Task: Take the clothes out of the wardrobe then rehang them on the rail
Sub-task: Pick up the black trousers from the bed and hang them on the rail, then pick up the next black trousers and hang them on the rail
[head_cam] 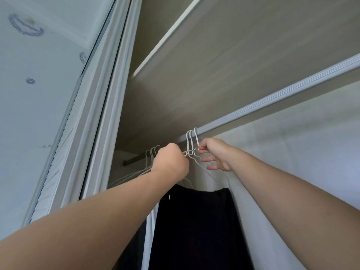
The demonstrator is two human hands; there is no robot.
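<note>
A ribbed grey rail point(272, 100) runs from the upper right down to the middle of the view. Three white wire hangers point(191, 142) hook over its lower end. My left hand point(171, 162) grips the necks of these hangers just under the rail. My right hand point(214, 154) pinches the rightmost hook with thumb and forefinger, the other fingers spread. A dark navy garment point(194, 221) hangs below the hands, with white cloth point(150, 230) beside it. More wire hangers point(153, 151) hang behind my left hand, partly hidden.
A beige shelf underside point(233, 65) sits above the rail, its white front edge point(165, 36) running up to the right. The white wardrobe door frame point(101, 114) rises at the left. A pale wardrobe wall point(292, 152) lies behind the rail at the right.
</note>
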